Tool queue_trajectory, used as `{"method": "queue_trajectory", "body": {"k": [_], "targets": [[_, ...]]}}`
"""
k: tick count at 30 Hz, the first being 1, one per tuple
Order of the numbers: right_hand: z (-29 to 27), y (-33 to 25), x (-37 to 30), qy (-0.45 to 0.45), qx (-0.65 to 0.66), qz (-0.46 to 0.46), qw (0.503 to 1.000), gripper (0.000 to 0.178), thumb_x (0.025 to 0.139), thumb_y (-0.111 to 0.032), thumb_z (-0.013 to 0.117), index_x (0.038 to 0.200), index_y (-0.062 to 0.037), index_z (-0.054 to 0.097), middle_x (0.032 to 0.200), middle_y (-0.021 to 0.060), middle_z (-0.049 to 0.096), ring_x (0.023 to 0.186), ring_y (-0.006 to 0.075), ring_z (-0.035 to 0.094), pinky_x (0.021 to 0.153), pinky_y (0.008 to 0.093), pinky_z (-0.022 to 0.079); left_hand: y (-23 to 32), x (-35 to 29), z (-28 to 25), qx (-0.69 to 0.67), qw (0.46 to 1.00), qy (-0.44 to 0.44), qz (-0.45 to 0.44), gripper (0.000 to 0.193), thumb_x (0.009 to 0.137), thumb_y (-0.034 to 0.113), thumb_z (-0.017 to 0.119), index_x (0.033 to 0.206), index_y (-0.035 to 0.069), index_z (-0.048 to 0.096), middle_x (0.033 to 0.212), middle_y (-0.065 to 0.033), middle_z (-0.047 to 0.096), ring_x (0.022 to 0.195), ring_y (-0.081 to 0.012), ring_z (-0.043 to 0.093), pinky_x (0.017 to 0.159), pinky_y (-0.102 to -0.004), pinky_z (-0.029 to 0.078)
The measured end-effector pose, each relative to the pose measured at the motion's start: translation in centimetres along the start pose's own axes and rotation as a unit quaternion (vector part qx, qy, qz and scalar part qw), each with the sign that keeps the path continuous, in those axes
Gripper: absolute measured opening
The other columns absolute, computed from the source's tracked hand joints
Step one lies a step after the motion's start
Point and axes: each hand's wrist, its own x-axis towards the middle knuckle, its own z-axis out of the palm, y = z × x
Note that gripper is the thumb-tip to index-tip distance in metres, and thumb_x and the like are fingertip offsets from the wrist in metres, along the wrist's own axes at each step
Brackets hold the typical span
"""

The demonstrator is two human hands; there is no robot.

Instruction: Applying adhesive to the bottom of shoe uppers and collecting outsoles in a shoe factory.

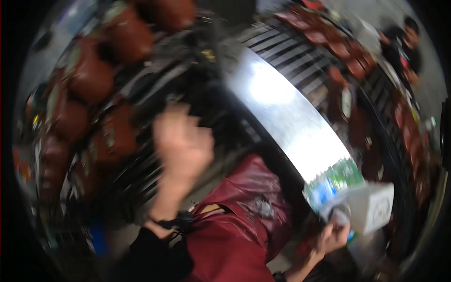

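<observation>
My left hand [182, 141] is raised over the dark slatted rack on the left. Motion smears its fingers, and I see nothing clear in it. At the lower right my right hand [332, 236] has its fingers bent against a small pale, see-through thing [340, 214], too blurred to name. Just beyond those fingers stands a whitish square-sided container [379, 207] with a dark mark on its side. Next to it, a green and blue printed plastic sheet or bag [331, 185] lies at the near end of a shiny metal strip [277, 101].
Glossy red-brown rounded pieces [91, 70] line the left rack; more [347, 51] sit along the right slatted rack [291, 51]. A dark red apron [230, 230] covers my lap. Another person [405, 47] in dark clothes is at the far right.
</observation>
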Motion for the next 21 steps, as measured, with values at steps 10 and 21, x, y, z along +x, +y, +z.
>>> {"method": "queue_trajectory", "body": {"k": [10, 21], "targets": [[-0.6, -2.8, 0.2, 0.076, -0.006, 0.108, 0.991, 0.009, 0.096, -0.004, 0.076, 0.096, 0.0043, 0.073, 0.081, 0.0087, 0.073, 0.061, 0.0109, 0.066, 0.054, 0.0258, 0.050, -24.0, -3.7, -9.5, -0.313, 0.906, -0.119, -0.259, 0.060, 0.102, 0.040, 0.050, 0.149, 0.003, 0.058, 0.157, -0.0129, 0.053, 0.145, -0.0275, 0.049, 0.121, -0.0462, 0.036], [-3.6, -3.7, -2.4, 0.032, -0.064, 0.085, 0.994, 0.011, 0.089, 0.001, 0.079, 0.096, 0.0038, 0.071, 0.087, 0.0135, 0.072, 0.071, 0.0219, 0.068, 0.066, 0.0313, 0.053, -11.6, -9.3, 3.6, -0.807, 0.437, -0.061, -0.392, 0.086, 0.081, 0.031, 0.079, 0.156, 0.007, 0.046, 0.156, -0.0160, 0.052, 0.144, -0.0372, 0.049, 0.124, -0.0569, 0.036]]}}
